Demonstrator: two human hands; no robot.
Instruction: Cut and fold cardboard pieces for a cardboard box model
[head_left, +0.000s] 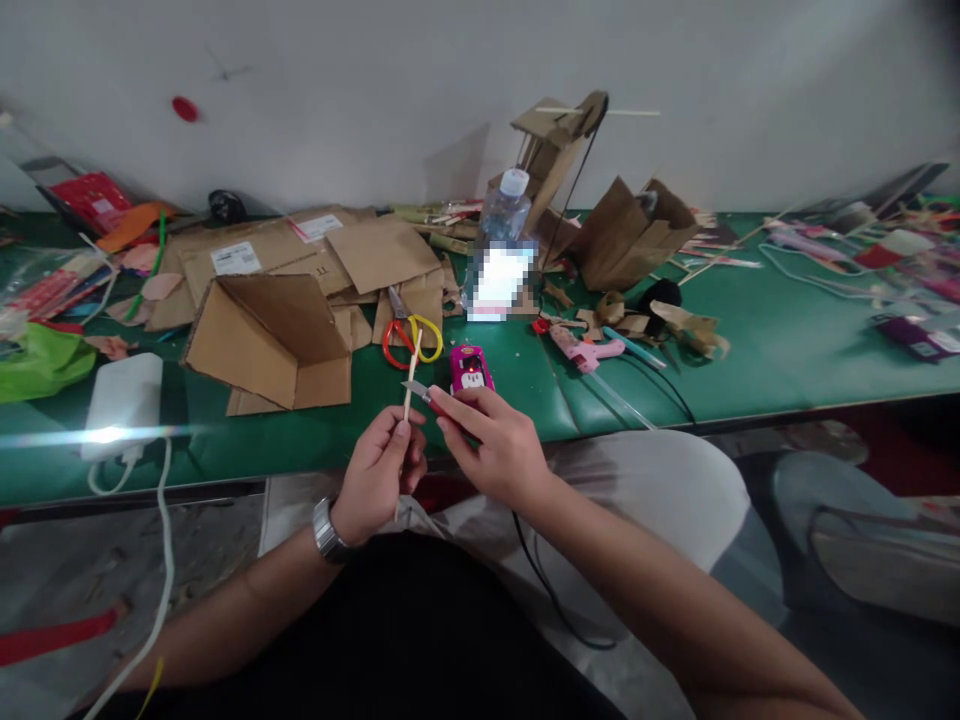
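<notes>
My left hand [382,458], a metal watch on its wrist, is closed round a thin wooden stick [413,376] that stands nearly upright. In my right hand [491,440] is a craft knife [421,391], its blade pointing left against or just beside the stick's upper part. I cannot tell whether the blade cuts into the wood. Just beyond the hands lies a pink toy-like case [472,368] with a cartoon face. Scissors [411,335] with red and yellow handles rest behind the stick.
An open cardboard box [270,340] stands left, before stacked cardboard sheets [382,250]. A pink glue gun [589,350] lies right, its black cord running over the table edge. Behind are a plastic bottle [507,210] and a cardboard structure [559,150]. A white power strip [124,400] sits far left.
</notes>
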